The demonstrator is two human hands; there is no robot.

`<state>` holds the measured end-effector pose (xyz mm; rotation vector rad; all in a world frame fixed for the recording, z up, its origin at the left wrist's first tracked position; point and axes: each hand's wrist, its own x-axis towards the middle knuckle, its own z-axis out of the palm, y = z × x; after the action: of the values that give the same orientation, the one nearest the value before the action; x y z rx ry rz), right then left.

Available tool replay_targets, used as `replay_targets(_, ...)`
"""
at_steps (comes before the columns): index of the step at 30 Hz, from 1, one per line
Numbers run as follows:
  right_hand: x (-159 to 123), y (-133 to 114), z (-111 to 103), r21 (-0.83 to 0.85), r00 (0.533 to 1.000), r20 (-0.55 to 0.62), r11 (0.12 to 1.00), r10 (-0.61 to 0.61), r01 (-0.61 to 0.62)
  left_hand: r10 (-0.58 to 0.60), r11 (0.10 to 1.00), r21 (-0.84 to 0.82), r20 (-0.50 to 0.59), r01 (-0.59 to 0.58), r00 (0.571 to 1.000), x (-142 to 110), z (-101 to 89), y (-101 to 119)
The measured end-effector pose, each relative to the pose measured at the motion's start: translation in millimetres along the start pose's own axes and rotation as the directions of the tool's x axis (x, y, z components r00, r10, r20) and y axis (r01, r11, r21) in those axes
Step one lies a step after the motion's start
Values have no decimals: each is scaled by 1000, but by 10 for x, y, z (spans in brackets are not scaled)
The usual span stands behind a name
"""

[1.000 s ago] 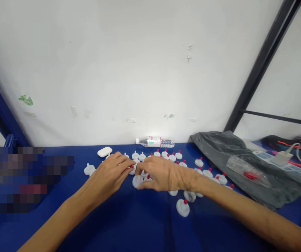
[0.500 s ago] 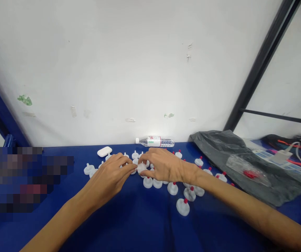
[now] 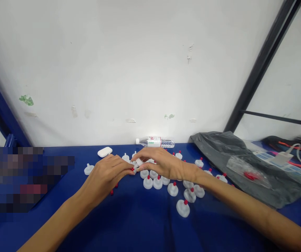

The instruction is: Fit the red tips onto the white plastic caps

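My left hand (image 3: 110, 171) is closed, with a small red cap (image 3: 133, 169) at its thumb and fingertips. Just to its right, my right hand (image 3: 158, 162) pinches a white translucent funnel-shaped piece (image 3: 139, 162), tilted between thumb and forefinger. The two hands' fingertips nearly meet, so whether cap and piece touch is hard to tell. Uncapped white pieces (image 3: 88, 169) stand around and behind my left hand. Several similar pieces with red caps on their stems (image 3: 172, 189) stand below and right of my right hand. Loose red caps (image 3: 112, 192) lie under my left hand.
A clear bottle (image 3: 154, 141) lies along the wall, and a white rounded case (image 3: 104, 152) is left of it. On the right, a dark grey plastic sheet (image 3: 218, 150) carries a clear bag (image 3: 247, 171) with red bits. A power strip with cables (image 3: 281, 155) lies beyond.
The funnel-shaped piece in my right hand has tilted and moved slightly up and left. A red cap now shows at my left fingertips, and loose red caps show beneath that hand.
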<state>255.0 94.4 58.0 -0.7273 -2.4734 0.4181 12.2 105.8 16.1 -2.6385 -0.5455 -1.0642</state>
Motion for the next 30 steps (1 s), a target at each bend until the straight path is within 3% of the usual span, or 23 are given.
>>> replay_targets(6,-4,5,-12,191,1000,-3,982,12,-11,81,997,23,-63,-80,995,-39,-38,51)
replay_targets(14,-27,-54,3,232,999,4,972,36,-36,75,997,-10,-155,-78,985,-60,13,124)
replay_targets(19,-33,-94,10,260,998,-30,965,52,-43,30,998,-56,-154,-39,988,-96,30,132)
replay_targets(30,-48,-126,6,320,999,-31,947,37,-25,71,987,-138,-124,-88,990,-46,-14,136)
